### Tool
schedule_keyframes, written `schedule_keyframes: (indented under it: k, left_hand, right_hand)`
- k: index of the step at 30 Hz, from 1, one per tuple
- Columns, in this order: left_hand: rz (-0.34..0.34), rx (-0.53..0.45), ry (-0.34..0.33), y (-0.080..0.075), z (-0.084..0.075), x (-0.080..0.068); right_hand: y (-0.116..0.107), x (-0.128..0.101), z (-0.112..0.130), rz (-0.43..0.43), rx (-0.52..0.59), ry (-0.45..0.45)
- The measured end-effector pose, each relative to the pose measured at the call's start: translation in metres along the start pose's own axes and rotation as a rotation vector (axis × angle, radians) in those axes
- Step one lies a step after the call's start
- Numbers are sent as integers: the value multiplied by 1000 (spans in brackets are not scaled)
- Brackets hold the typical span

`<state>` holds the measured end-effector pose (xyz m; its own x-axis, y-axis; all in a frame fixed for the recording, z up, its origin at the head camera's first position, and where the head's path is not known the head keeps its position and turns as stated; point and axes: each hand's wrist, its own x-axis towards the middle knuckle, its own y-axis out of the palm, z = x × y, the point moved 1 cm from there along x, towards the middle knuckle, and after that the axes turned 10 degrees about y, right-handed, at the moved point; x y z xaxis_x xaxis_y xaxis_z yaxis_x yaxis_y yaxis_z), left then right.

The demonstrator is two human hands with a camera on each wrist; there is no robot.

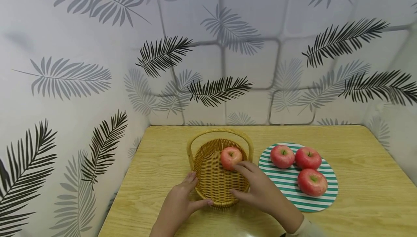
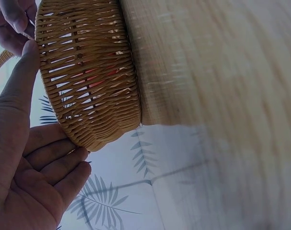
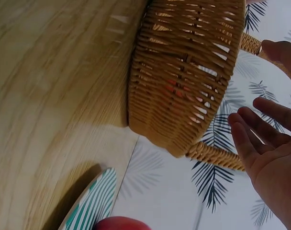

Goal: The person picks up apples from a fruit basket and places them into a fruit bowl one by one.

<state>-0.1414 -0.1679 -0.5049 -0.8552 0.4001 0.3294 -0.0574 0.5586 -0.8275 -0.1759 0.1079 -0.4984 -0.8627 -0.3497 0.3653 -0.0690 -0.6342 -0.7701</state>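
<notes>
A wicker basket [image 1: 208, 173] with an arched handle stands on the wooden table [image 1: 163, 164], and one red apple [image 1: 231, 157] lies in its far right part. My left hand [image 1: 199, 190] touches the basket's near-left wall with straight fingers; in the left wrist view its thumb [image 2: 20, 72] lies along the rim. My right hand [image 1: 241, 179] hovers over the basket's right side, relaxed and holding nothing, fingertips just short of the apple. In the right wrist view its fingers [image 3: 260, 139] stand apart from the basket [image 3: 184, 72], and the apple [image 3: 176, 88] shows red through the weave.
A round green-and-white striped plate [image 1: 286, 190] lies right of the basket with three red apples [image 1: 307, 158] on it. Leaf-patterned walls close the table on the left, back and right. The bare tabletop [image 1: 368, 164] extends to the right.
</notes>
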Motion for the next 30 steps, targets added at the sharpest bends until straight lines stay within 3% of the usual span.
schedule_keyframes:
  k: [8,18,30]
  left_hand:
    - [0,-1,3,0,0,0]
    - [9,12,15,1,2,-1]
    - [22,-3,-2,1,2,0]
  right_hand:
    - [12,11,7,0,-21,-42]
    - [23,26,9,85,-12,19]
    - [34,45,4,101,-37,51]
